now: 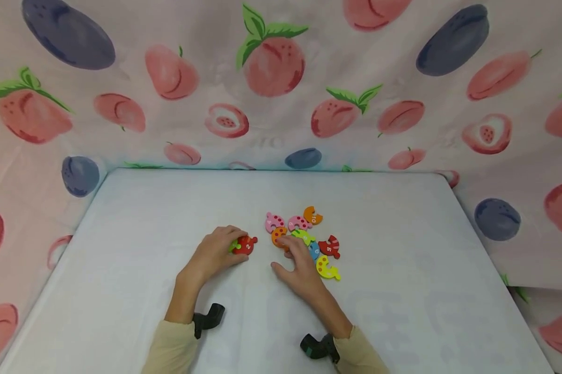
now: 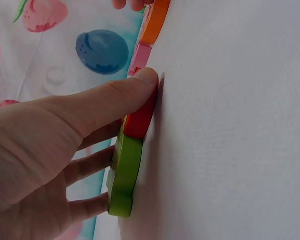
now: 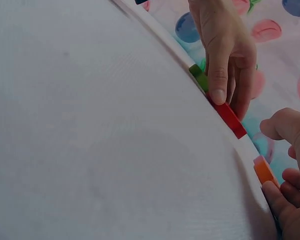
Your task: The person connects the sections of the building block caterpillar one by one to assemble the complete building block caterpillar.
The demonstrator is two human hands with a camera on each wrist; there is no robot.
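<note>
My left hand (image 1: 217,252) grips a red puzzle piece (image 1: 246,245) bearing a white 2, its thumb on the near edge and fingers on the far side. A green piece (image 2: 126,172) adjoins the red one, partly under the fingers. Nearby, my right hand (image 1: 301,267) touches an orange dotted piece (image 1: 278,236) with its fingertips, while its thumb stands apart from it. Right of that lie a light green piece (image 1: 303,237) and a blue piece (image 1: 314,251), the latter partly hidden by the right hand.
Two pink dotted pieces (image 1: 275,222) and another orange piece (image 1: 312,215) lie farther back on the white tabletop (image 1: 402,311). A red striped piece (image 1: 330,246) and a yellow piece (image 1: 327,268) are to the right. Fruit-patterned cloth (image 1: 271,135) rises behind the table's back edge.
</note>
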